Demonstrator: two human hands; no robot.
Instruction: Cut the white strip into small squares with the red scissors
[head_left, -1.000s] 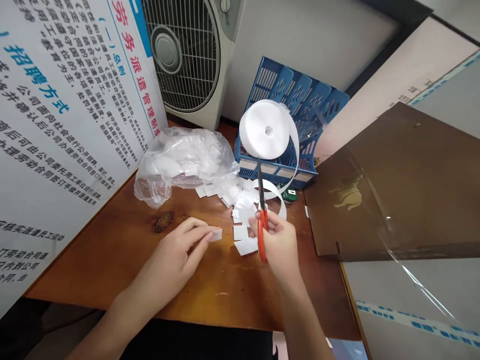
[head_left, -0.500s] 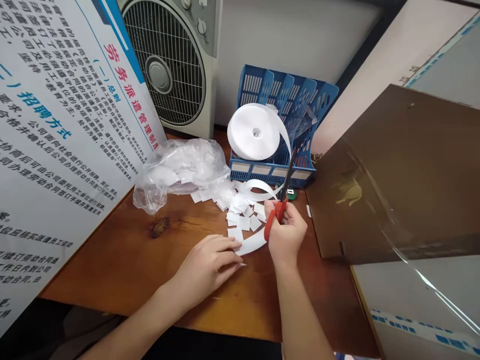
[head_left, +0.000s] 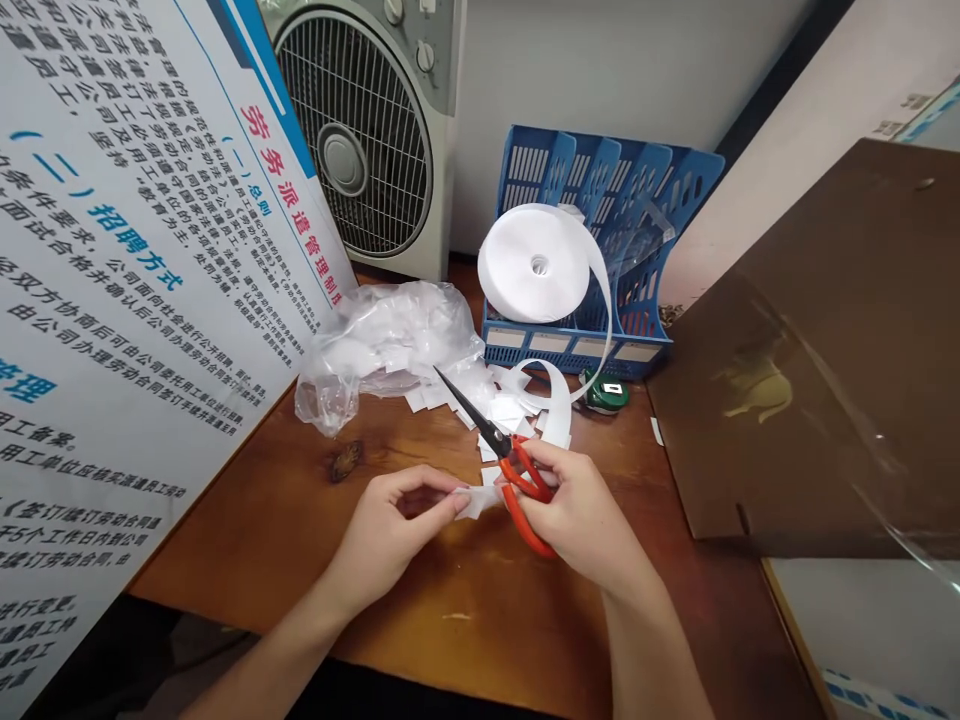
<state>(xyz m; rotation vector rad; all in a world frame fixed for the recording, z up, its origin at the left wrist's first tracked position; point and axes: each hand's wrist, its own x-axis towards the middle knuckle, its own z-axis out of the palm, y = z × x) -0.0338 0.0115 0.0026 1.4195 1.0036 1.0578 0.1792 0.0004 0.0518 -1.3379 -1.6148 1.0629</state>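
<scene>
My left hand (head_left: 401,525) pinches a small white piece (head_left: 472,502) between thumb and fingers, low over the wooden table. My right hand (head_left: 589,505) holds red-handled scissors (head_left: 493,437), their dark blades closed together and pointing up and to the left. The right fingertips are close to the white piece too; whether they grip it is hard to tell. Behind the hands, a white strip (head_left: 556,420) loops over cut white squares (head_left: 506,405). This strip runs down from a large white roll (head_left: 517,280) leaning on a blue file rack (head_left: 690,200).
A clear plastic bag (head_left: 409,320) with white pieces lies at the back left, near a box fan (head_left: 375,150). A green tape measure (head_left: 606,395) sits before the rack. A printed board (head_left: 172,250) stands left, a brown cardboard panel (head_left: 810,370) right.
The scissors have swung from upright to pointing left. My left hand has lifted the white piece, and both hands have come close together. The view has shifted slightly left.
</scene>
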